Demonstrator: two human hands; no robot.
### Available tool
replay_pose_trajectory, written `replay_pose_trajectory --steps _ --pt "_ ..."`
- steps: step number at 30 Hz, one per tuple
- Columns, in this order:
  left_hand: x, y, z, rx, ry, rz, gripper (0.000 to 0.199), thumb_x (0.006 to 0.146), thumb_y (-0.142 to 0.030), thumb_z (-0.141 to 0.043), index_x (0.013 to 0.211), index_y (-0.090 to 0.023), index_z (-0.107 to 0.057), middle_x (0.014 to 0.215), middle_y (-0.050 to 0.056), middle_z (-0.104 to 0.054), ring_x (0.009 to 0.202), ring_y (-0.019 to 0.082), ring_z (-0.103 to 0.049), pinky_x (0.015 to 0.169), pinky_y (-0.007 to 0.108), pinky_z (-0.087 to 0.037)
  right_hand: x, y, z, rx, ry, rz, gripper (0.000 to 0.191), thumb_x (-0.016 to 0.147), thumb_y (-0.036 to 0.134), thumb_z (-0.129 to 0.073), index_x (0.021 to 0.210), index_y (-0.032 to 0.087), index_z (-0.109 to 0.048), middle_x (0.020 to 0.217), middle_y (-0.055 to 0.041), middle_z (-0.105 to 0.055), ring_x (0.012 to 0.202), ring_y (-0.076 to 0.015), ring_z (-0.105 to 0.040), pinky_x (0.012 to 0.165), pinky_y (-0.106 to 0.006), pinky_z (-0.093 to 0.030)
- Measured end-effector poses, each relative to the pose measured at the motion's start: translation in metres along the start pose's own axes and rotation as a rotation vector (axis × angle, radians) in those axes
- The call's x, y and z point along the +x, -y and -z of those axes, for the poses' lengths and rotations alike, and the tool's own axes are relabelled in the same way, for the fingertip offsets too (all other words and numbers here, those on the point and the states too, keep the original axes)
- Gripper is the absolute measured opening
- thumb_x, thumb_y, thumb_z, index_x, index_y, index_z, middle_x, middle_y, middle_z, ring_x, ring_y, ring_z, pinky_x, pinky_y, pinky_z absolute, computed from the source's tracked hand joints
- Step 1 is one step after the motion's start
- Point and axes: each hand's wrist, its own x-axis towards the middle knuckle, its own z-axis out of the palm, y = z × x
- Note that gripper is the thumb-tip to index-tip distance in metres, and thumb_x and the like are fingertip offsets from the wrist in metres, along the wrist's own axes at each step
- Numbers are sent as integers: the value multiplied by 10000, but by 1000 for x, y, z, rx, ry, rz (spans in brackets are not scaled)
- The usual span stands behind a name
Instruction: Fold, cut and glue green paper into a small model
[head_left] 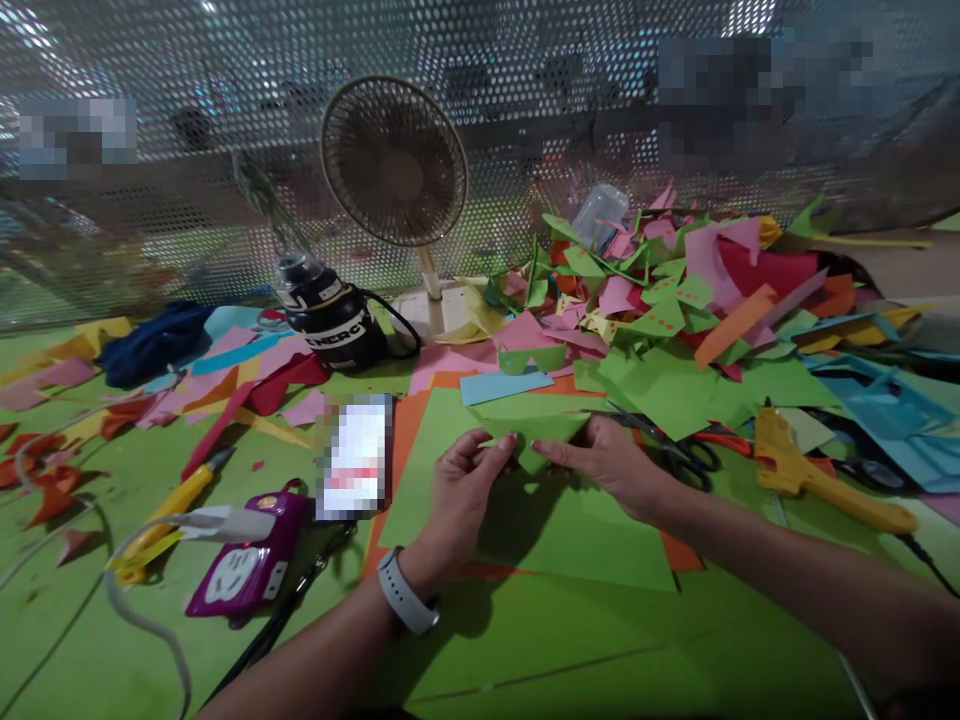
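Nearest me, the left hand (469,482) and right hand (613,462) have thumbs and fingers nearly closed, each pinching the green paper piece (534,430). It sits between them, its long axis running left to right, its narrower part pointing back toward the person. Under the fingers lies a green sheet (600,535); just beyond them, a blue strip (504,387); farther off, a fan (394,160).
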Motion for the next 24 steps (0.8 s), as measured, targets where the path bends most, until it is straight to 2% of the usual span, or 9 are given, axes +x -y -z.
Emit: replay_pose_trajectory --steps 4,11,17,21,24 --pt "0 -1 1 89 36 -13 326 623 -446 -874 651 -174 -695 617 -21 -664 585 86 -553 593 196 -444 1 -1 1 18 6 4 381 602 397 -876 851 144 -736 672 4 -679 557 -93 -543 532 -224 -431" --pt "2 2 5 97 35 12 355 615 -468 -871 684 -167 -695 599 -15 -654 557 90 -529 554 195 -414 5 -10 5 -15 -35 -32 435 596 499 -863 747 136 -675 571 20 -629 454 -62 -467 423 -200 -323" --pt "4 2 4 147 28 -7 398 614 -493 -861 604 -158 -646 553 -5 -634 530 94 -498 543 204 -393 10 -10 3 23 -62 -68 445 555 504 -884 669 157 -631 517 35 -612 408 -51 -469 396 -188 -332" --pt "4 -1 3 147 13 31 431 571 -518 -872 581 -163 -628 545 -2 -631 506 99 -498 508 209 -387 11 -11 4 45 -76 -80 444 609 541 -846 689 160 -631 547 20 -650 444 -74 -565 413 -181 -394" --pt "3 -1 4 149 4 52 438 566 -525 -873 596 -164 -628 551 2 -643 495 95 -493 490 204 -371 12 -13 5 21 -105 -79 435 658 532 -823 647 153 -609 500 10 -644 407 -70 -555 381 -172 -369"
